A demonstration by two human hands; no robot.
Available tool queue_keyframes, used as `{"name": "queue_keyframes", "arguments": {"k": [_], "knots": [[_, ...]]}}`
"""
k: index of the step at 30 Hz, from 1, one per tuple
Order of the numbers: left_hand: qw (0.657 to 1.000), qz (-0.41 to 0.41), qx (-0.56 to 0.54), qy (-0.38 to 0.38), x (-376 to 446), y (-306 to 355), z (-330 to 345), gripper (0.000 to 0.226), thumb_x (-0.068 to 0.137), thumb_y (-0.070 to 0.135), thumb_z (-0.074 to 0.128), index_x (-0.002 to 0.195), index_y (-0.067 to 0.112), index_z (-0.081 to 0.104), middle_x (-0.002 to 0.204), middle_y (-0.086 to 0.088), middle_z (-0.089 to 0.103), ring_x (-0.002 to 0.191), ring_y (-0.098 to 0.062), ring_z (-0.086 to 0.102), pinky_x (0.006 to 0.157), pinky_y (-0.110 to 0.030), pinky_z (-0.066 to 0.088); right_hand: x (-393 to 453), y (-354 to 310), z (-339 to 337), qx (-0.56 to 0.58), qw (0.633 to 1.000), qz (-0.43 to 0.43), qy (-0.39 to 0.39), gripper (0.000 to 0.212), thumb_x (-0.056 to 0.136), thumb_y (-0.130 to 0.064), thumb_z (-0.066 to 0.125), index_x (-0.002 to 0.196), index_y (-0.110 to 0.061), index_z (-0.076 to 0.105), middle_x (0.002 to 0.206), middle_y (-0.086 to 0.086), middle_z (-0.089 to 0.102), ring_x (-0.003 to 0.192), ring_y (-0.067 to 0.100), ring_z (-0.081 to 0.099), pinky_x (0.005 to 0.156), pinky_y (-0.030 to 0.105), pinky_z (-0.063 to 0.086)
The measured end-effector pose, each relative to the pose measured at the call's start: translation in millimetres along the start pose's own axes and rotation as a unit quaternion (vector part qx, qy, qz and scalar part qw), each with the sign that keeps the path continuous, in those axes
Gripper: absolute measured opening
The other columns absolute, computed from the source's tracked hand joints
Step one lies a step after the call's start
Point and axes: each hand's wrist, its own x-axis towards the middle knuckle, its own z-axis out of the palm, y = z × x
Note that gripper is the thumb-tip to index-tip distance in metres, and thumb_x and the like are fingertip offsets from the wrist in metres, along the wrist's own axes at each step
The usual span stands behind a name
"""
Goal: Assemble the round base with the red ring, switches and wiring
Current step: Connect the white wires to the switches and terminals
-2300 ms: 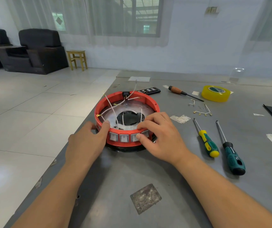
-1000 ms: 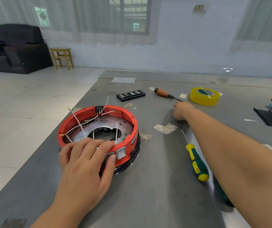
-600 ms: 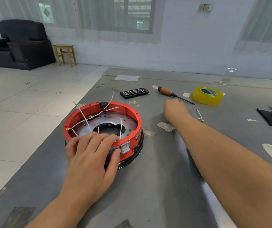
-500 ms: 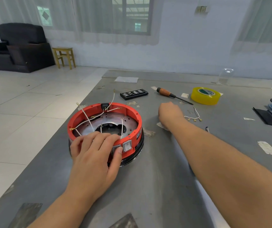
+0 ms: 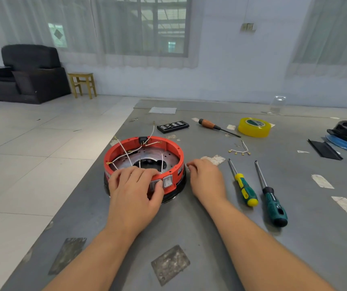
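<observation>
On tabletop [image 5: 210,238], left hand [image 5: 133,192] gripping red ring [image 5: 173,151] by switches [image 5: 167,181], right hand [image 5: 207,178] loosely curled, apparently empty; wiring step, next needs connectors [image 5: 239,152] fetched.

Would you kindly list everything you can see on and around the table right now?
Red ring: one, red, on the round base, table's left.
White wires: several, inside the ring.
Switch: one visible, grey, ring's near side.
Screwdrivers: three; yellow-green, dark green, wooden-handled.
Tape roll: one, yellow, far right.
Bit case: one, black, behind the ring.
Loose terminal wires: small cluster, beyond the screwdrivers.
Armchair: one, black; stool: one, yellow.
Left hand: grips the ring's near rim.
Right hand: beside the ring, fingers curled.
</observation>
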Motion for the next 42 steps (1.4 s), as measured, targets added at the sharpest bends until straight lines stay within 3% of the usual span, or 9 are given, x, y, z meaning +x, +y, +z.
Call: {"name": "queue_keyframes", "arguments": {"k": [6,9,15,22,27,30,35,38,42], "knots": [[0.999,0.003,-0.012,-0.036,1.5,-3.0,-6.1,0.039,0.097,0.047,0.047,0.120,0.029,0.072,0.114,0.010,0.070,0.121,-0.018,0.058,0.118,-0.038,0.021,-18.2,-5.9,-8.2,0.085,0.994,-0.027,0.070,0.022,0.105,-0.020,0.051,0.110,-0.017,0.073,0.106,0.001,0.069,0.099,0.020,0.064,0.086,0.039,0.055],[0.999,0.007,-0.038,-0.036,2.6,-6.6,-7.4,0.037,0.097,0.045,0.052,0.127,0.032,0.070,0.119,0.012,0.069,0.125,-0.015,0.055,0.116,-0.030,0.015,-18.0,-12.3,-15.1,0.209,0.971,-0.011,0.113,0.020,0.104,-0.015,0.055,0.111,-0.014,0.073,0.103,0.001,0.068,0.088,0.015,0.070,0.075,0.016,0.055],[0.993,0.003,-0.118,0.000,5.4,-5.2,-7.2,0.039,0.097,0.052,0.043,0.122,0.036,0.069,0.120,0.026,0.059,0.121,0.003,0.045,0.114,-0.031,0.021,-26.2,-36.2,-23.1,0.220,0.933,-0.190,0.211,0.023,0.098,-0.009,0.067,0.116,-0.018,0.075,0.105,-0.002,0.068,0.096,0.001,0.061,0.089,0.005,0.041],[0.962,-0.049,-0.265,0.037,6.3,-5.3,-11.8,0.041,0.103,0.052,0.037,0.105,0.034,0.075,0.107,0.026,0.069,0.117,0.000,0.056,0.105,-0.032,0.039,-48.4,-56.9,-11.2,0.246,0.920,-0.289,0.092,0.060,0.098,-0.014,0.057,0.153,-0.028,0.036,0.122,-0.009,0.065,0.109,0.007,0.065,0.093,0.021,0.052],[0.941,-0.096,-0.319,0.054,5.8,-0.9,-18.6,0.026,0.101,0.054,0.045,0.096,0.042,0.068,0.105,0.031,0.065,0.107,0.002,0.058,0.089,-0.026,0.046,-52.3,-60.0,-8.6,0.219,0.905,-0.358,0.070,0.066,0.097,-0.002,0.053,0.157,-0.020,0.030,0.127,-0.006,0.064,0.108,0.013,0.066,0.091,0.024,0.054],[0.946,-0.102,-0.303,0.051,6.0,-1.3,-18.4,0.017,0.099,0.046,0.051,0.093,0.041,0.067,0.103,0.035,0.062,0.102,-0.002,0.059,0.085,-0.028,0.048,-53.9,-59.4,-10.0,0.226,0.905,-0.358,0.052,0.064,0.099,-0.007,0.049,0.157,-0.024,0.029,0.129,-0.005,0.064,0.105,0.016,0.067,0.090,0.025,0.055],[0.948,-0.119,-0.289,0.067,6.1,0.1,-18.2,0.011,0.095,0.041,0.056,0.089,0.040,0.065,0.102,0.040,0.058,0.102,0.000,0.057,0.080,-0.021,0.043,-52.2,-61.1,-9.5,0.287,0.910,-0.289,0.073,0.049,0.099,-0.012,0.054,0.146,-0.017,0.043,0.141,-0.006,0.052,0.131,0.014,0.052,0.108,0.039,0.047],[0.956,-0.103,-0.266,0.066,4.7,-1.9,-18.4,0.011,0.100,0.032,0.063,0.091,0.038,0.065,0.105,0.039,0.058,0.107,0.005,0.053,0.084,-0.014,0.041,-50.0,-59.9,-9.2,0.255,0.941,-0.204,0.096,0.026,0.096,-0.030,0.059,0.121,-0.025,0.057,0.118,-0.020,0.054,0.117,0.005,0.051,0.100,0.044,0.046],[0.964,-0.089,-0.245,0.057,5.0,-1.0,-20.2,0.031,0.101,0.021,0.069,0.088,0.048,0.059,0.094,0.034,0.059,0.110,0.018,0.045,0.087,-0.002,0.034,-47.6,-60.2,-9.7,0.303,0.945,-0.120,0.037,0.011,0.090,-0.046,0.059,0.090,-0.038,0.067,0.100,-0.027,0.062,0.113,0.006,0.054,0.099,0.051,0.045]]}}
